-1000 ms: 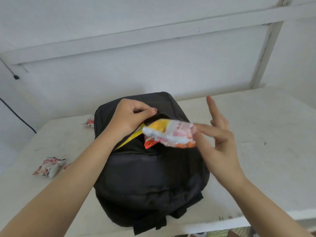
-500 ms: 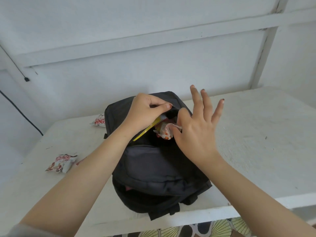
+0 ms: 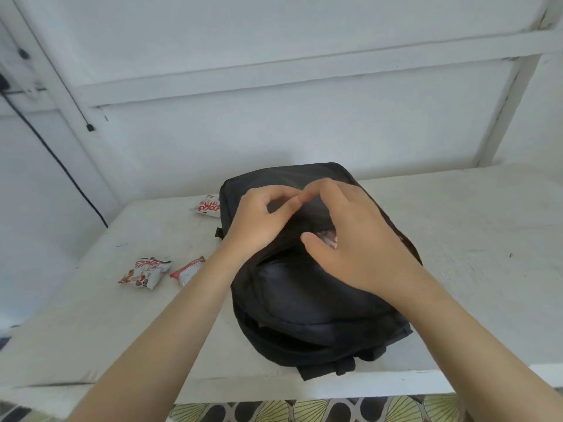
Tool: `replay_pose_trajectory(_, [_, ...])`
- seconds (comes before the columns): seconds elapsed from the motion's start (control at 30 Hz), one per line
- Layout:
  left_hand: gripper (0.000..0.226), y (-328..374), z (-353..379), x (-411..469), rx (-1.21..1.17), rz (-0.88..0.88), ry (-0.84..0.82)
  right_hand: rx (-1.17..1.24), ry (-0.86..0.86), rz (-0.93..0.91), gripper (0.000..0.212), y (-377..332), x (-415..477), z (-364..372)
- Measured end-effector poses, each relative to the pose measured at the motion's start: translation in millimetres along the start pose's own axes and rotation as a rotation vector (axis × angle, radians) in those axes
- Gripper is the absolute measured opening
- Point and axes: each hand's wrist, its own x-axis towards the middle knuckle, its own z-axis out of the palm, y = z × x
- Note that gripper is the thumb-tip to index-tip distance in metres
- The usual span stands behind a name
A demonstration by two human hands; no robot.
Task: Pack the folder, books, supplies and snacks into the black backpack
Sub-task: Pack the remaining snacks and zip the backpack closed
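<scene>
The black backpack (image 3: 307, 303) lies flat on the white table (image 3: 475, 239), its front pocket gaping near the top. My left hand (image 3: 262, 220) pinches the pocket's upper edge between thumb and forefinger. My right hand (image 3: 362, 242) lies palm-down over the pocket mouth, thumb spread away, its fingertips meeting the left hand's at the edge. An orange and white snack packet (image 3: 327, 239) peeks out of the pocket just under my right thumb; most of it is hidden. No folder, books or supplies are in sight.
Three red and white snack packets lie to the left of the bag: one (image 3: 144, 271) and another (image 3: 187, 271) near my left forearm, a third (image 3: 208, 205) by the bag's far corner. A black cable (image 3: 61, 166) hangs down the wall. The table's front edge is close.
My right hand pushed the orange snack packet into the front pocket and let it go, then settled over the opening. My left hand kept its hold on the pocket edge.
</scene>
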Motion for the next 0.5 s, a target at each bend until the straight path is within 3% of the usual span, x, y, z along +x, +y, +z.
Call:
replay_pose_trajectory(0.1, [0.019,-35,-35,-25,0.096,-0.081,0.172,0.055,-0.078,-0.080,0.027,-30,16,18])
replay_pose_trajectory(0.27, [0.023,-120,-91,-84,0.455,-0.364,0.359,-0.327,-0.212,-0.308,0.022,-74,37,100])
replay_pose_trajectory(0.37, [0.024,-165,-108,-115,0.611,-0.483,0.358,-0.585,-0.369,-0.345,0.030,-91,44,158])
replay_pose_trajectory(0.5, [0.052,-187,-121,-135,0.650,-0.559,0.297,-0.754,-0.470,-0.281,0.047,-94,46,211])
